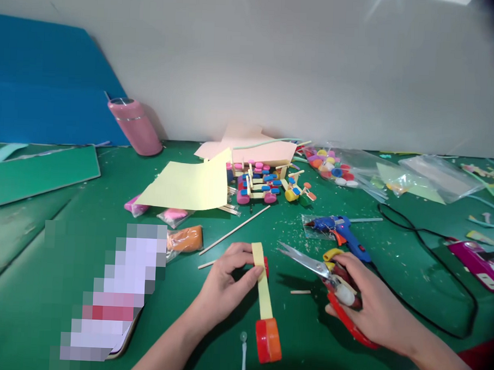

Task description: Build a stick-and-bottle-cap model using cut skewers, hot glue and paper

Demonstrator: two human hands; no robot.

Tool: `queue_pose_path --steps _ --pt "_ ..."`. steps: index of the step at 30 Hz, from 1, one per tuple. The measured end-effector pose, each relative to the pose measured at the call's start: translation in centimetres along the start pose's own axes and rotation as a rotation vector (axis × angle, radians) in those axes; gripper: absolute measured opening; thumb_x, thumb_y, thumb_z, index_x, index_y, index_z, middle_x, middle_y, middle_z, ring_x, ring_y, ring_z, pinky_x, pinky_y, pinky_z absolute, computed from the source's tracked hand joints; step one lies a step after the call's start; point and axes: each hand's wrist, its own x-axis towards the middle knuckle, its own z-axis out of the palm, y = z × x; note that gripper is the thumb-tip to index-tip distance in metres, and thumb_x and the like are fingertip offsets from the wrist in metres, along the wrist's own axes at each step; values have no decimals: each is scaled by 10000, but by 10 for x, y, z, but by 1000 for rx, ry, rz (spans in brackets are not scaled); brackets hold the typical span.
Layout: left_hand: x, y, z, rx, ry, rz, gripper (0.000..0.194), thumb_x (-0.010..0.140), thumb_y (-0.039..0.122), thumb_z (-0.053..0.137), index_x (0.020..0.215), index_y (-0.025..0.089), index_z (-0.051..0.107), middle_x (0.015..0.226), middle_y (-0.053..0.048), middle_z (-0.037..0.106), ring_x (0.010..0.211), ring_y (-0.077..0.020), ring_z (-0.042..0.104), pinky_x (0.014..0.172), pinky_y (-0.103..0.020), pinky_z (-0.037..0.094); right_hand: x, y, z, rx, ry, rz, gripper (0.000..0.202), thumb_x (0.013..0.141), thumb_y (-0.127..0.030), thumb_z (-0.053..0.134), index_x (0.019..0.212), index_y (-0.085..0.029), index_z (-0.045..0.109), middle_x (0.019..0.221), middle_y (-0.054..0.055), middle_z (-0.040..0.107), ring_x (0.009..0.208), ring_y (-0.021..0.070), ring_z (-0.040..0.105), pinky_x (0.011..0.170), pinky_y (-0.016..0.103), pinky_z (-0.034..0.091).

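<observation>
Between the thumb and fingers of my left hand is a yellow paper strip. A red and orange bottle cap piece sits at the strip's near end, and a second red piece shows partly behind my left fingers at the far end. My right hand grips scissors with one yellow and one red handle loop. Their blades stand slightly apart, pointing left toward the strip without touching it. A short wooden stick lies between the hands.
A blue glue gun with a black cord lies at right. Small craft-stick models, yellow paper and a bag of bottle caps are farther back. A blurred phone lies left; a pink tumbler stands behind.
</observation>
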Motion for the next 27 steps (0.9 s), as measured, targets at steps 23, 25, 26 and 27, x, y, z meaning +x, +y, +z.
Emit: queue_pose_path --steps 23,25,26,27 --pt "-7 5 -5 -693 131 -312 307 733 343 573 494 150 563 737 -77 627 585 -122 497 475 -235 371 6 -48 1 229 -147 124 334 729 -269 609 1001 -237 419 912 31 565 693 148 600 613 234 540" --pt "-7 4 -7 -614 131 -293 312 733 358 556 494 158 564 744 -85 631 639 -149 516 536 -262 407 6 -47 3 218 -140 113 356 718 -271 620 1014 -239 424 922 28 566 709 151 600 625 236 538" --pt "-7 3 -8 -573 128 -289 312 731 369 553 498 161 566 743 -89 632 669 -165 526 573 -280 423 6 -47 3 211 -140 109 373 712 -271 625 1025 -240 424 924 28 568 714 153 600 625 237 537" --pt "-7 2 -8 -544 126 -286 314 726 381 554 500 164 565 740 -93 632 698 -182 535 611 -300 434 5 -47 3 205 -152 108 389 710 -271 627 1038 -241 421 925 27 570 718 155 601 625 240 535"
